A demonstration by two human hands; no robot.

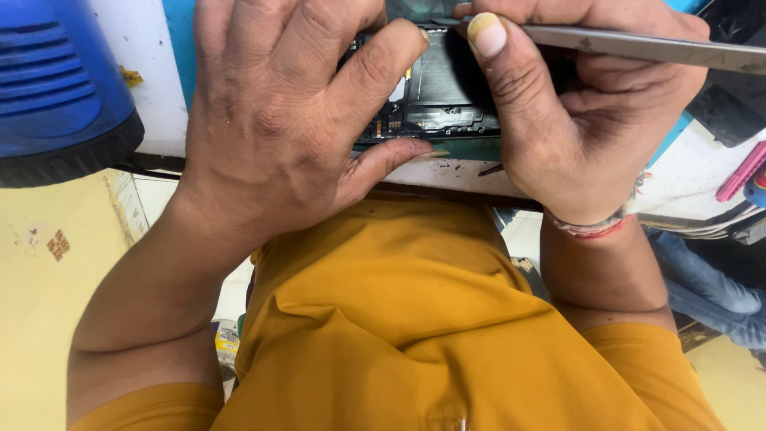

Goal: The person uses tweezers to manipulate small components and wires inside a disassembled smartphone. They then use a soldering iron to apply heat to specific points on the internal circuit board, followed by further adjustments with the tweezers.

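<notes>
At the far left a blue housing [60, 88] sits on the desk [152, 88], clear of the work. The left hand [279, 120] lies spread over an opened phone [435, 96] at the desk's front edge, its fingers pinning the phone from above and its thumb pressing the near side, so it is clamped on the phone. The phone's back is off and dark inner parts show between the two hands. The right hand [582, 112] is closed around metal tweezers [638, 46], thumb on top; their tips are hidden behind the hands, so where they touch cannot be told. If the left thumb slips, the phone could slide off the desk edge. A hard push from the tweezers could likely scratch or short the bare parts. A pink tool [742, 172] lies at the far right.
</notes>
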